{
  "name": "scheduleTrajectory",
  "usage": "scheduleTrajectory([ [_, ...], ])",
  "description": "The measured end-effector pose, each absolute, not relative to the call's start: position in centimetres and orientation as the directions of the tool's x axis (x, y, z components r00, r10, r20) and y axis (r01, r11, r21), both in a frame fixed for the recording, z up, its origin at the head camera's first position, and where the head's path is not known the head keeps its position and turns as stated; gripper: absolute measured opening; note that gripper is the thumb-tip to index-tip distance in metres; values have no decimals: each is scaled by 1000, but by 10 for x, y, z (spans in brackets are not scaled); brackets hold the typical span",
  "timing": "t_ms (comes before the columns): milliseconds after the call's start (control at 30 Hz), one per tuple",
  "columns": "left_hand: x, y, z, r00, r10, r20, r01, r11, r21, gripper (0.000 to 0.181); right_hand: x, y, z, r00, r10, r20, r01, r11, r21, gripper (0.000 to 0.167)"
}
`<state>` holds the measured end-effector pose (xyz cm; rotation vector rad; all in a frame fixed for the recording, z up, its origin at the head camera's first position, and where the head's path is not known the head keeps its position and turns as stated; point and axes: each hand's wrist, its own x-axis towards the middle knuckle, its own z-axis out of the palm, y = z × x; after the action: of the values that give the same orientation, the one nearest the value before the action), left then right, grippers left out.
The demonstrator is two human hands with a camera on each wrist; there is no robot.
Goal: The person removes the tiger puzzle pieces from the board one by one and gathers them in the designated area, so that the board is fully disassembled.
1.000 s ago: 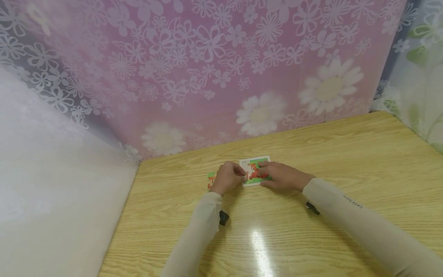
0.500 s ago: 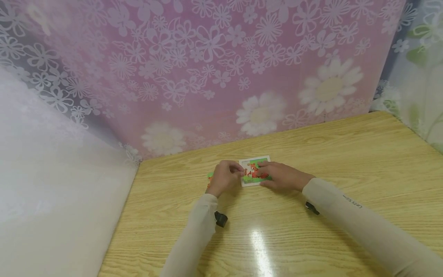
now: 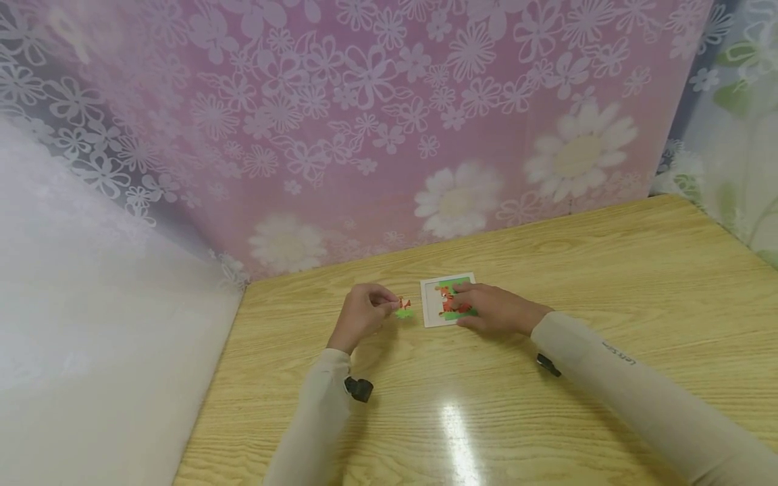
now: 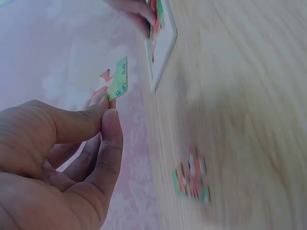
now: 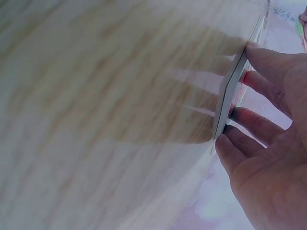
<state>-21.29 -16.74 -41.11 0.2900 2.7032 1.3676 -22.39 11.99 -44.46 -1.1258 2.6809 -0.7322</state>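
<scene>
My left hand [image 3: 360, 312] pinches a jigsaw piece [image 4: 113, 82] between thumb and fingertips, held above the table left of the puzzle frame [image 3: 428, 308]. Green, red and white show on that piece. A second loose piece [image 4: 192, 177], red and green, lies on the table in the left wrist view; in the head view the left hand hides it. My right hand [image 3: 495, 309] rests on the right side of the white-edged frame, its fingers spread fairly straight over the tray. Pieces with an orange tiger [image 3: 448, 300] fill the visible right part; the left strip shows a bare pale base.
The wood-grain table [image 3: 608, 270] carries the frame near its back edge. Behind it hangs a pink flowered curtain [image 3: 377, 135], and a pale white sheet [image 3: 97, 324] stands at the left. Glare [image 3: 458, 439] streaks the near tabletop.
My left hand has lifted the jigsaw piece out of the frame's left part and drawn it leftward, baring the base. The right hand has stayed on the frame.
</scene>
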Motion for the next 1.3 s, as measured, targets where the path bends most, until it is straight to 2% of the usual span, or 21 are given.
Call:
scheduleTrajectory([
  [500,-193,-218,-413,-988,141,-64,29,578,816,5,-223,122,-444,-706,-705,71,-640,591,-492,27],
  [1033,-178,-235,-419,-973,97,-210,-105,625,774,5,-224,122,-447,-707,-703,79,-638,586,-499,29],
  [1300,-177,-239,-428,-972,119,-201,-80,637,767,5,-222,120,-446,-709,-702,63,-631,593,-501,26],
])
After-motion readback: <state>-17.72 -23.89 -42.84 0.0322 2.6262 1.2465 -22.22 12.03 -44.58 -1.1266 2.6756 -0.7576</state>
